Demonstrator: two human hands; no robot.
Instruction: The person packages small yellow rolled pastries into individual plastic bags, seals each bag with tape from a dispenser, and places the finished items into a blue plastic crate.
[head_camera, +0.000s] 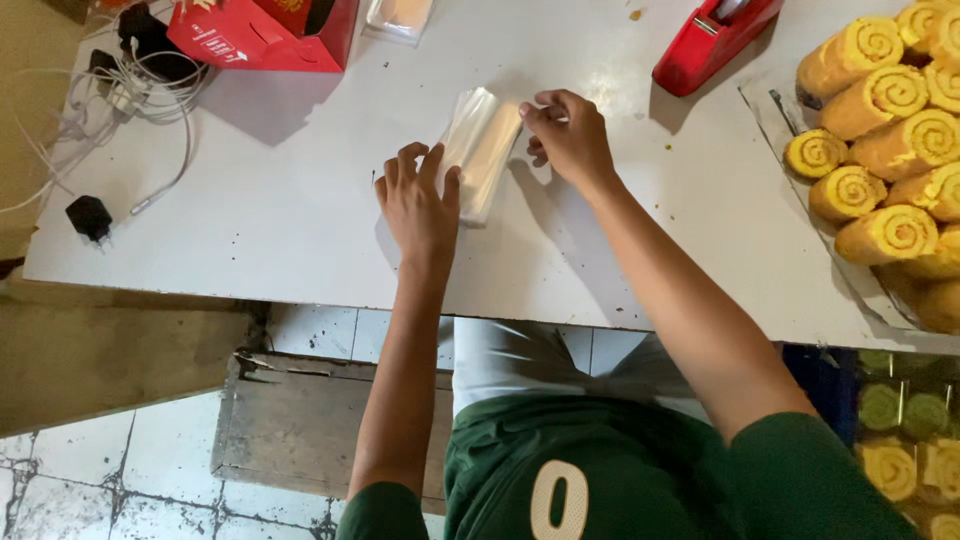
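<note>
On the white table (300, 230), near its front edge, your two hands work a clear plastic wrapper sheet (480, 150) that lies partly curled and lifted off the surface. Your left hand (420, 205) rests flat-fingered against the sheet's left edge, fingers spread and pressing rather than closed round it. Your right hand (568, 135) has its thumb and forefinger pinched on the upper right corner of the sheet, with the other fingers curled under.

Risks noted:
- The film is thin and glossy. With only a fingertip pinch on one corner, you could lose it, and it would likely spring back into its curl.
- Your left hand only presses, so the sheet may slide on the smooth table if you pull with the right.
- Crumbs and specks lie scattered on the table near the sheet and could cling to the film.
- The red tape dispenser (715, 40) sits just beyond your right hand; a wide sweep could knock it.
- The yellow swirl roll cakes (880, 150) are stacked at the right edge, well apart from the sheet, on a clear liner that overhangs the table; your right forearm could catch it.
- The loose white charger cables (140, 90) lie at far left, clear of your hands.
</note>
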